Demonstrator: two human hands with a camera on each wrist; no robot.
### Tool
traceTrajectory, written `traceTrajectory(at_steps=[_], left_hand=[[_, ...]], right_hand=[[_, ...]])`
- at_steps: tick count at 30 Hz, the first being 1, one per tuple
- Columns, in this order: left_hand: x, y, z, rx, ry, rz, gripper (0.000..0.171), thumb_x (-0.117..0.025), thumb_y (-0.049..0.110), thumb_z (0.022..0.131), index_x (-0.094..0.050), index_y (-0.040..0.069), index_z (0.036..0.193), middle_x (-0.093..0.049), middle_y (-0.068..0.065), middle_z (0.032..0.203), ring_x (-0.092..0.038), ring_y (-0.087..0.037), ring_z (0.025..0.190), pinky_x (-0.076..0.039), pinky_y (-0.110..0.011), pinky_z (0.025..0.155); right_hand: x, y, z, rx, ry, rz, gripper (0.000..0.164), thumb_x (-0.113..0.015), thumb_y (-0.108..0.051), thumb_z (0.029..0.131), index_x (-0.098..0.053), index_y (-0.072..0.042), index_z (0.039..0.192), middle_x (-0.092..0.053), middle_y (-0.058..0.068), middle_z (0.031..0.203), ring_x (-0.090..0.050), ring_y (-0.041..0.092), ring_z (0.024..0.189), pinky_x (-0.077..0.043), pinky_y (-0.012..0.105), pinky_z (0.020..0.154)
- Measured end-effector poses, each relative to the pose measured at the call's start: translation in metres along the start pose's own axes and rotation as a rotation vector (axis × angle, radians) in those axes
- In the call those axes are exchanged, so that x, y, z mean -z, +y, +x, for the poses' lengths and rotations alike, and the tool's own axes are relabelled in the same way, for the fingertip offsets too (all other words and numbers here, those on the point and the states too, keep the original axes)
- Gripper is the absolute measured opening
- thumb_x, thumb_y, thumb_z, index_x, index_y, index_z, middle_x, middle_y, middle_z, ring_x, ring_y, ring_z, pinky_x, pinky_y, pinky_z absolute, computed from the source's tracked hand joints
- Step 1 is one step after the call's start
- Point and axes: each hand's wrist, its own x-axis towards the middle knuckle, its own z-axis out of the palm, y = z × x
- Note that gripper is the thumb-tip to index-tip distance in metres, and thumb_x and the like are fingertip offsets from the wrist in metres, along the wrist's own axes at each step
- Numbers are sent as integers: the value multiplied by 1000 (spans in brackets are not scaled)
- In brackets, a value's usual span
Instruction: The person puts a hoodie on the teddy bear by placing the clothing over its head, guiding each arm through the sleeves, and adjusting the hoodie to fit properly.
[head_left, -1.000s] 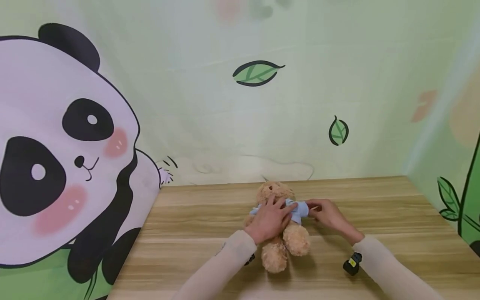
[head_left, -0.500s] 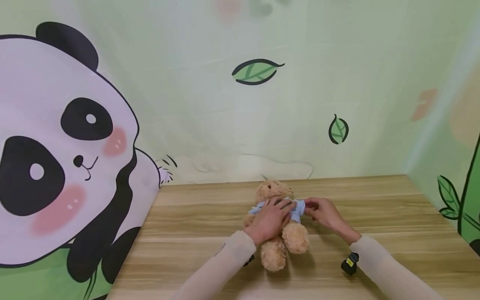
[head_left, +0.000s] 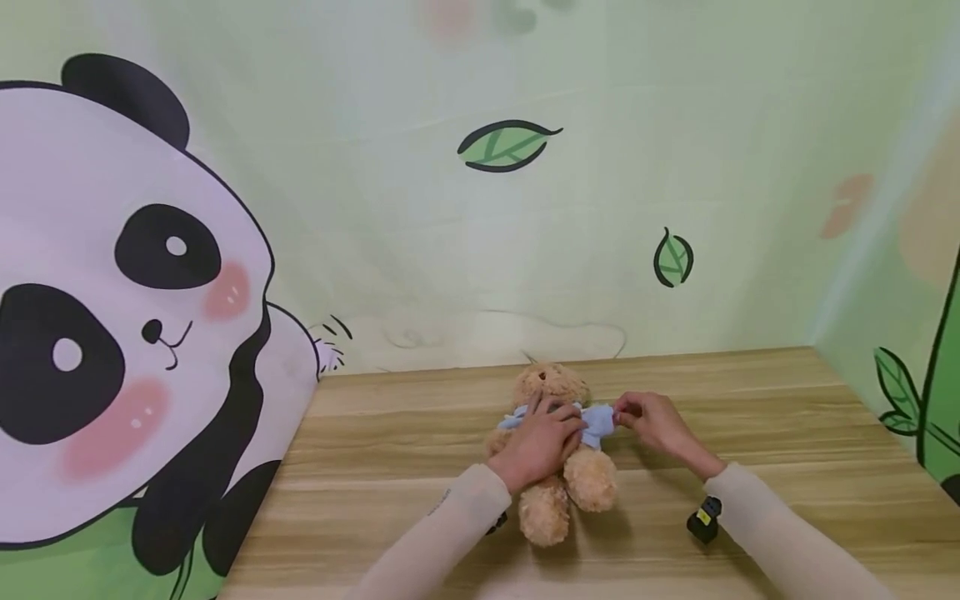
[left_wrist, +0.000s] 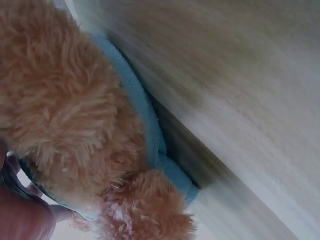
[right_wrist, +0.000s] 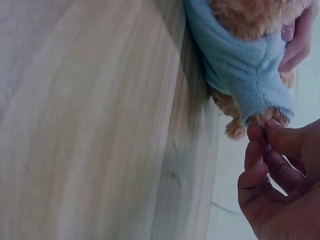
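A light-brown teddy bear (head_left: 543,512) in a light-blue shirt (head_left: 597,423) lies on its back, feet toward me. My left hand (head_left: 538,446) lies over its middle, fingers bent across the shirt front and the thumb near the hem. From the right, my right hand (head_left: 654,423) pinches the bear's arm end between thumb and fingertips, right at the cuff. In the right wrist view, brown fur (right_wrist: 270,116) shows out of the sleeve beside those fingertips (right_wrist: 274,125). The left wrist view has the bear's fur (left_wrist: 75,100) close up, with the shirt's edge (left_wrist: 135,95) behind it.
The wood-grain table (head_left: 390,467) ends at a pale green printed backdrop (head_left: 390,217) with a large panda (head_left: 82,208) on the left. Each wrist wears a small black camera, the right one (head_left: 703,518) hanging below the cream sleeve (head_left: 787,529).
My right hand has stayed at the sleeve's end with small shifts, and the cuff sits more crumpled there. My left fingers have drawn in closer together on the shirt.
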Motion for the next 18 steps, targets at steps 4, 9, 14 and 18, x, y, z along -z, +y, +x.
traceTrajectory(at_steps=[4,9,14,18], left_hand=[[-2,2,-2,-3,14,7,31,-41,34,106,-63,29,127,-59,11,132,-48,-18,128,-27,-53,118],[-2,2,-4,2,-10,28,42,-39,35,106,-44,31,147,-54,8,139,-47,-20,129,-27,-53,118],[-2,3,-5,19,-39,39,44,-39,36,106,-39,33,150,-51,7,142,-44,-22,132,-24,-54,119],[-3,3,-3,18,-33,52,40,-38,37,106,-47,32,145,-52,8,139,-45,-21,130,-24,-54,119]], right_hand=[[0,2,-2,-21,-10,36,9,-62,1,91,-69,-4,89,-72,8,82,-61,10,74,-46,23,64],[-3,3,-5,-4,-20,25,16,-63,-3,92,-70,0,106,-73,14,96,-67,22,84,-52,27,68],[-6,1,-8,27,-32,6,21,-66,-14,93,-69,-2,110,-73,13,101,-68,26,88,-55,31,72],[-8,0,-7,113,12,-75,8,-67,-12,92,-71,-7,97,-72,4,87,-65,16,77,-51,27,68]])
